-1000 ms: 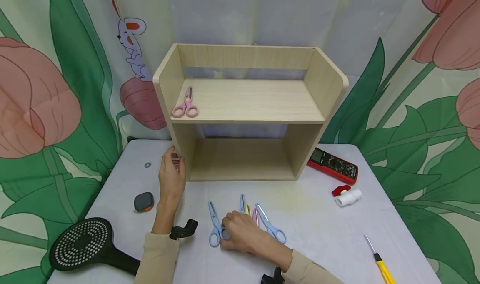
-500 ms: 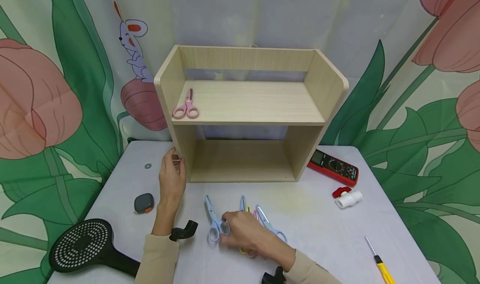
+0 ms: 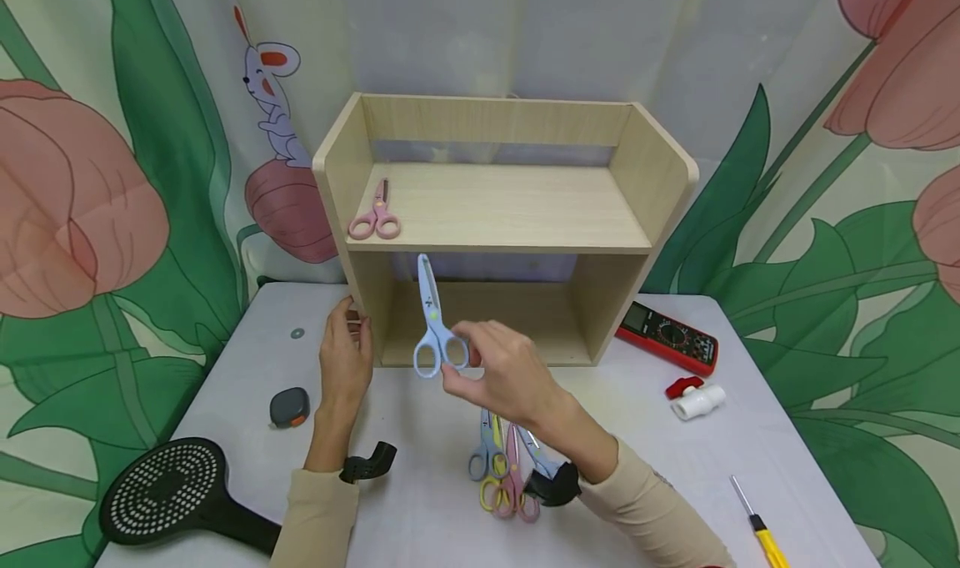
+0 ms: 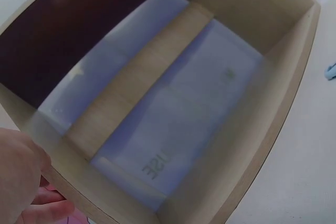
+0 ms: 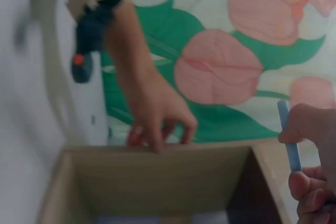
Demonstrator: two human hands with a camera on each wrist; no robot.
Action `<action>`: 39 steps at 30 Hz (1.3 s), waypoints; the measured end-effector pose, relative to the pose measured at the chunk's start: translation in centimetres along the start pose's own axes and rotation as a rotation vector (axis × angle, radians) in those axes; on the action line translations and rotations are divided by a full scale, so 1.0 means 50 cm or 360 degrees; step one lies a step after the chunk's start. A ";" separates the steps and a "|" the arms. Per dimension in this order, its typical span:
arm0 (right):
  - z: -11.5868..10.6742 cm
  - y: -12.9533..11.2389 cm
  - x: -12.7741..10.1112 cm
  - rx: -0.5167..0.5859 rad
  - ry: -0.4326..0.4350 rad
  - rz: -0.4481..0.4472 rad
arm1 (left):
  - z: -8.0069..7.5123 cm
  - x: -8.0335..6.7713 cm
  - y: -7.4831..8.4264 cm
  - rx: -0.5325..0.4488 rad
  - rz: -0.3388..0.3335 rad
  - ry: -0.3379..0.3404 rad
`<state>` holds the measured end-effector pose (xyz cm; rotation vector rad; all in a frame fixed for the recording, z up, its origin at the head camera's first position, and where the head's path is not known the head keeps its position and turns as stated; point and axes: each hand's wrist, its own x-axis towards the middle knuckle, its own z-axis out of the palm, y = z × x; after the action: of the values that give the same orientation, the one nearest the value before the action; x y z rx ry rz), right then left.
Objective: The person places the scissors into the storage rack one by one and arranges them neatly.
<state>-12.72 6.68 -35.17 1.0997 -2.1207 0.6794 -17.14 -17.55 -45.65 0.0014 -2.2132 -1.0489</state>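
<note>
My right hand (image 3: 510, 372) pinches one handle loop of light-blue scissors (image 3: 432, 322), raised before the lower opening of a wooden shelf (image 3: 502, 205) with blades upward. Seen edge-on in the right wrist view, these blue scissors (image 5: 292, 156) stick out from the fingers of the right hand (image 5: 317, 129). My left hand (image 3: 343, 364) holds the shelf's left side panel at its front edge; its fingertips are partly hidden. Pink scissors (image 3: 381, 209) lie on the upper shelf at the left. On the table, a bunch of blue, yellow and pink scissors (image 3: 512, 472) lies below my right wrist.
At the left are a black paddle hairbrush (image 3: 168, 489), a dark tape measure (image 3: 289, 407) and a small grey disc (image 3: 297, 333). To the right lie a red multimeter (image 3: 667, 339), a white pipe valve with a red handle (image 3: 697, 401) and a yellow-handled screwdriver (image 3: 761, 526).
My right hand has picked the blue scissors up off the table and carried them up in front of the shelf. The left hand stays at the side panel.
</note>
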 end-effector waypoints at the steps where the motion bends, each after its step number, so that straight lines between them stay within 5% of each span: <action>1: -0.005 0.007 0.018 -0.0007 0.0025 0.0018 | 0.000 0.000 0.000 -0.0003 0.0003 0.0004; 6: -0.020 0.044 0.103 -0.0034 0.0034 0.0171 | 0.000 0.000 0.002 -0.0018 0.0003 0.0014; 13: -0.023 0.076 0.203 -0.0084 -0.0142 0.0522 | -0.001 -0.003 0.004 -0.0009 -0.0038 -0.0011; 25: -0.012 0.119 0.289 0.0022 -0.0470 0.1009 | -0.001 -0.005 0.000 -0.0026 0.0014 0.0017; 34: -0.023 0.125 0.293 0.0133 -0.0587 0.0931 | -0.001 -0.004 -0.001 -0.0012 0.0046 0.0015; 39: -0.026 0.119 0.272 0.0156 -0.0463 0.0825 | -0.001 0.000 -0.001 -0.0022 0.0058 0.0016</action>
<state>-23.34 3.72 -25.14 0.7264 -2.6871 0.9090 -17.14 -17.64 -45.67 -0.0394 -2.1890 -1.0418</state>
